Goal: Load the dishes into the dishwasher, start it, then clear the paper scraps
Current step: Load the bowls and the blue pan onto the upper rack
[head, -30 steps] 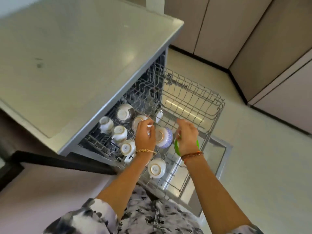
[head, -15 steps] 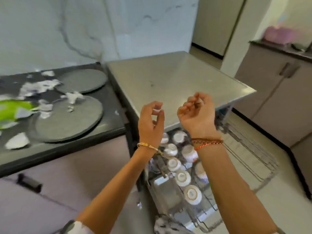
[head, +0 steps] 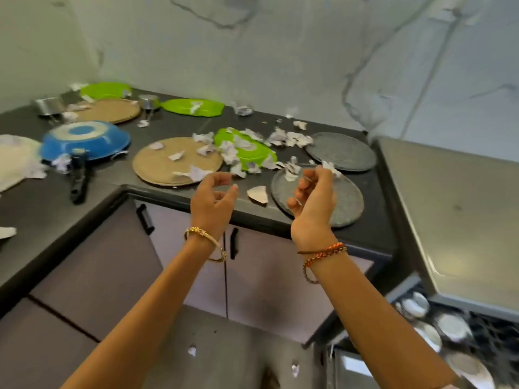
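Note:
My left hand (head: 214, 202) and my right hand (head: 314, 202) hover side by side at the front edge of the black counter (head: 42, 217), fingers loosely curled, holding nothing. Behind them lie two grey plates (head: 349, 202), two tan plates (head: 168, 167) and green plates (head: 254, 154), strewn with torn paper scraps (head: 289, 140). A blue pan (head: 84, 140) lies upside down to the left. At the bottom right, the pulled-out dishwasher rack (head: 488, 335) holds several white cups (head: 452, 328).
The steel dishwasher top (head: 455, 214) fills the right side. Steel cups (head: 47, 106) stand at the back left, and a white plate (head: 14, 161) lies at the left edge. Grey cabinet doors (head: 112, 265) sit below the counter. Paper bits (head: 192, 350) lie on the floor.
Both hands left the dishwasher rack, where the right one held a green item, and rose empty. My view swung left from the rack to the littered counter.

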The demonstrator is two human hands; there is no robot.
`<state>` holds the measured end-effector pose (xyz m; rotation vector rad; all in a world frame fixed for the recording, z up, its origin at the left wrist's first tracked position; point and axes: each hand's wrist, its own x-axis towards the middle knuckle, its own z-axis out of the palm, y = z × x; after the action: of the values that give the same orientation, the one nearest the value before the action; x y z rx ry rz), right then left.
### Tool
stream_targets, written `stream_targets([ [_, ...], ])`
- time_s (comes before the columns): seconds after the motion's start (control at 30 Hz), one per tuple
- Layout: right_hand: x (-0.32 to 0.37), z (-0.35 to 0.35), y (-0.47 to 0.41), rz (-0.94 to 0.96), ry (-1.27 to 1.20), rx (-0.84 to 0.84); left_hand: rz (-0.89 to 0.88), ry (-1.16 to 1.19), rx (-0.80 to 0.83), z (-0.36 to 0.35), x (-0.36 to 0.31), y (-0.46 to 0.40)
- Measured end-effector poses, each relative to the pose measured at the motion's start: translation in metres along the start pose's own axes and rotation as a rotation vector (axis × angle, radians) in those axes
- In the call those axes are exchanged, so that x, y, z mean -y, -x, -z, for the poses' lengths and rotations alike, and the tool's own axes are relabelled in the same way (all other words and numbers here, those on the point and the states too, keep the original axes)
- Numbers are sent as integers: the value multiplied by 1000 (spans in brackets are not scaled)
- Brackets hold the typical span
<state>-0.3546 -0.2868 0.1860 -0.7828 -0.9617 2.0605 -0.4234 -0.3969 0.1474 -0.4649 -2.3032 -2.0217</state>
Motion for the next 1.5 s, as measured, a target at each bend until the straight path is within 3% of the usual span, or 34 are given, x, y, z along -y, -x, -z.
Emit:
stream_targets([
  [0.2, -33, -67, -47, -147, 209, 245, 67, -12, -249, 26, 23, -60],
  [0.47, -47, -144, -119, -227, 483, 519, 211, 6, -386, 39, 37, -170],
  [0.6, -63, -167, -148, -259, 498, 541, 279, 80, -415, 47, 48, -191],
  [0.77, -95, -226, -197, -448, 496, 555, 434, 186, -461, 83, 66, -253],
  [1.0, -130, -312, -271, -597, 369, 390, 561, 356, -317, 119, 84, -378],
  [1.3, -179, -354, -368, -433, 436, 7, 728, 388, 0, 86, 123, -510],
  [1.5, -198, -364, -413, -311, 478, -50, 828, 431, 40, 50, 155, -566],
])
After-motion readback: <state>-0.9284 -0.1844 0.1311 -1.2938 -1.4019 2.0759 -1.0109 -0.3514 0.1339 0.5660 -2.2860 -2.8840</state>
